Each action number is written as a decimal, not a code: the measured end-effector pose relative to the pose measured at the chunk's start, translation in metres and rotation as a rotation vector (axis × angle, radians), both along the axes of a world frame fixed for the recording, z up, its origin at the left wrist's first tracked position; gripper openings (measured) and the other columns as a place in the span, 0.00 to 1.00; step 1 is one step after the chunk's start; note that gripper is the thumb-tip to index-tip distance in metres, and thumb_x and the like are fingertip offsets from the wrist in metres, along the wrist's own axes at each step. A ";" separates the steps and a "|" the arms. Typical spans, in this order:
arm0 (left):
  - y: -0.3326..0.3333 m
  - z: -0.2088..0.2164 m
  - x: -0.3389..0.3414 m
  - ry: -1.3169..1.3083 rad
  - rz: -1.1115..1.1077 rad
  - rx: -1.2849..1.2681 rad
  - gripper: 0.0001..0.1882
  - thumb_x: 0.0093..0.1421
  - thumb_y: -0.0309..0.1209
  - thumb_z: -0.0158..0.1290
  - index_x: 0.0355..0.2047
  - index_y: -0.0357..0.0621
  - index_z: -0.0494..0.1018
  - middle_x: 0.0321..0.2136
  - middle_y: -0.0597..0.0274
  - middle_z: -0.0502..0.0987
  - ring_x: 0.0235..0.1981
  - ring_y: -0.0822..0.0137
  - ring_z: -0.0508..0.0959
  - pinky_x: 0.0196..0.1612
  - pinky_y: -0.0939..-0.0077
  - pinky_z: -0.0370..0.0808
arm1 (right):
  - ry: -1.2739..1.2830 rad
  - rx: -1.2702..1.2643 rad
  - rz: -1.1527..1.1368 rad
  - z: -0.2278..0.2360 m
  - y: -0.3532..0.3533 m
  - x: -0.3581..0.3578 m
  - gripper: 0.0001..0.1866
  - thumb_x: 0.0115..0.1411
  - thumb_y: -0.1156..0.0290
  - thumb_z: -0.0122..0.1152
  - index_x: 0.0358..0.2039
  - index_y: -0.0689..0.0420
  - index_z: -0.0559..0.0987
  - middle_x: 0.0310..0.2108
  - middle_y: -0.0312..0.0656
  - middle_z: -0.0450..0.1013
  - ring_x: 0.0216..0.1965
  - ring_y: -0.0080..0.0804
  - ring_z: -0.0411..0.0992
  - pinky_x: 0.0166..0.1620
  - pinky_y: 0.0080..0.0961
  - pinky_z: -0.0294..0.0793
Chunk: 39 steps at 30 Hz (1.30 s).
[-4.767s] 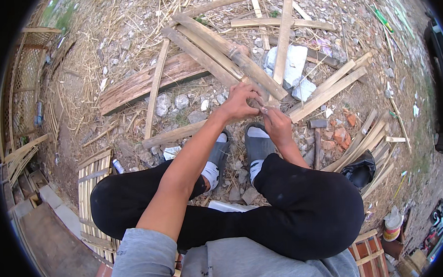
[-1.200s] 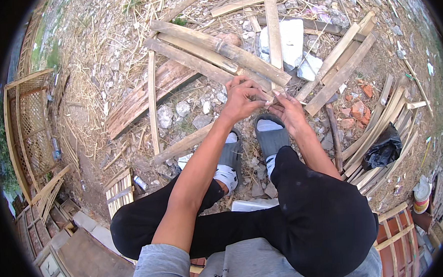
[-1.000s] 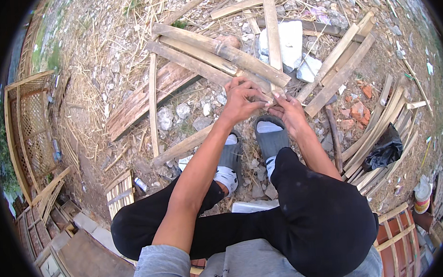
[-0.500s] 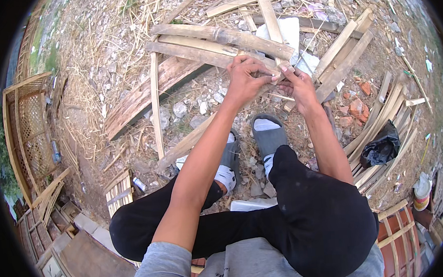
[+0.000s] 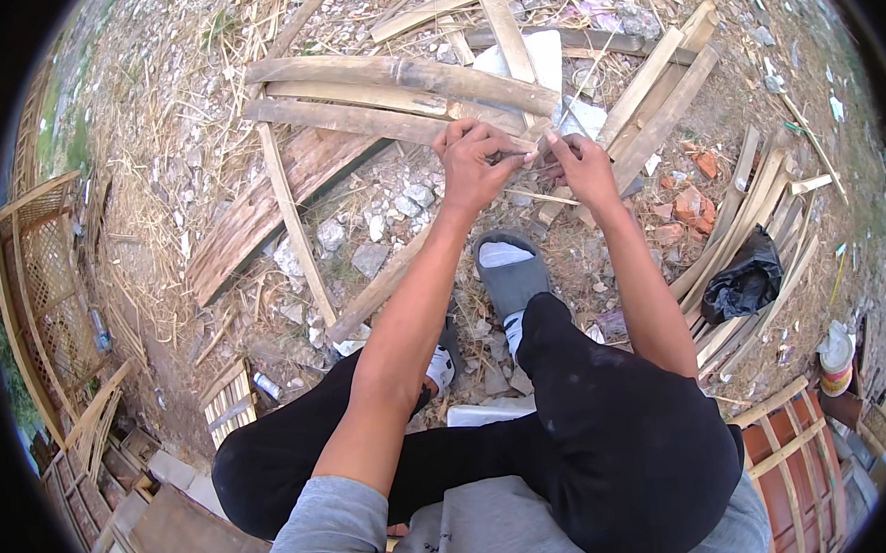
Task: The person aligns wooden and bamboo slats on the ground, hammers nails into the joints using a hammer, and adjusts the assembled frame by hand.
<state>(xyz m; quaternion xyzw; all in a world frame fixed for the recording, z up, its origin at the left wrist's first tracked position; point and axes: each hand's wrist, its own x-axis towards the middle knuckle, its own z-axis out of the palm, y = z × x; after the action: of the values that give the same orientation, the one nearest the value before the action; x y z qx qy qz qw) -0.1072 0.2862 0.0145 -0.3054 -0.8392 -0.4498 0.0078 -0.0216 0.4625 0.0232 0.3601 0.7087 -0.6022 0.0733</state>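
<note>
Out in front of me, both hands meet at the right end of a flat bamboo strip. My left hand is closed in a pinch over that end, its thumb pointing toward the other hand. Close by, my right hand is closed too, thumb and fingers bent around something small that I cannot make out. A thin sliver sticks out below the fingers. Just beyond lies a wider bamboo strip, and a pale slat runs away from the hands.
A weathered plank lies at left among stones. Broken bricks, a bundle of bent strips and a black plastic bag are on the right. My sandalled foot rests below the hands. A woven lattice frame stands far left.
My view has turned slightly, so the ground and strips appear shifted left. Both hands stay close together at the strip's end, with fingers only slightly moved.
</note>
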 end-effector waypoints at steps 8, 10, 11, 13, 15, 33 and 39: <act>-0.007 0.000 0.003 0.069 0.014 0.003 0.08 0.43 0.41 0.70 0.23 0.58 0.84 0.28 0.81 0.80 0.45 0.69 0.70 0.54 0.66 0.53 | 0.003 0.571 -0.156 0.016 0.025 0.137 0.16 0.65 0.65 0.60 0.44 0.66 0.76 0.33 0.43 0.78 0.31 0.29 0.75 0.36 0.27 0.74; 0.003 -0.001 0.006 0.049 0.005 0.024 0.09 0.43 0.41 0.70 0.23 0.57 0.84 0.28 0.80 0.80 0.45 0.69 0.70 0.53 0.66 0.53 | -0.054 0.746 -0.059 -0.004 0.033 0.186 0.16 0.64 0.65 0.61 0.45 0.66 0.75 0.37 0.49 0.77 0.34 0.39 0.76 0.39 0.33 0.75; 0.002 -0.001 0.006 0.048 0.007 0.022 0.09 0.43 0.41 0.70 0.23 0.57 0.84 0.28 0.80 0.80 0.45 0.69 0.70 0.53 0.66 0.53 | -0.102 0.896 0.047 -0.006 0.030 0.195 0.17 0.63 0.66 0.61 0.45 0.66 0.75 0.41 0.55 0.75 0.38 0.50 0.76 0.42 0.39 0.75; 0.000 -0.003 0.005 0.062 0.005 0.031 0.09 0.43 0.41 0.70 0.23 0.57 0.84 0.28 0.80 0.80 0.44 0.69 0.70 0.53 0.66 0.53 | -0.107 0.956 0.134 -0.005 0.023 0.203 0.17 0.62 0.66 0.61 0.46 0.65 0.74 0.41 0.56 0.73 0.40 0.54 0.75 0.42 0.43 0.74; -0.003 -0.008 0.004 0.063 0.016 0.017 0.08 0.43 0.41 0.70 0.23 0.57 0.84 0.28 0.80 0.80 0.44 0.69 0.70 0.53 0.66 0.53 | -0.111 1.013 0.221 0.001 0.015 0.197 0.18 0.62 0.65 0.61 0.46 0.64 0.73 0.41 0.57 0.71 0.41 0.58 0.73 0.43 0.46 0.73; -0.001 -0.006 0.004 0.069 0.033 0.039 0.10 0.42 0.40 0.70 0.22 0.54 0.82 0.27 0.78 0.79 0.44 0.68 0.71 0.53 0.65 0.53 | -0.293 0.830 -0.224 0.059 0.015 0.228 0.18 0.59 0.73 0.60 0.50 0.62 0.72 0.35 0.61 0.77 0.39 0.63 0.76 0.40 0.47 0.72; -0.002 -0.007 0.005 0.069 0.046 0.041 0.09 0.41 0.40 0.71 0.22 0.56 0.83 0.27 0.78 0.80 0.44 0.69 0.71 0.53 0.66 0.53 | -0.567 1.075 -0.023 0.067 0.030 0.264 0.23 0.58 0.71 0.58 0.55 0.55 0.68 0.44 0.54 0.73 0.44 0.61 0.73 0.44 0.52 0.71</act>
<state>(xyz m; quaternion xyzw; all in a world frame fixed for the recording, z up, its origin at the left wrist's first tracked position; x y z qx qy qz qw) -0.1018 0.2841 0.0079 -0.3011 -0.8359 -0.4557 0.0535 0.2424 0.4922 0.0900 0.5008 0.8625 -0.0414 0.0606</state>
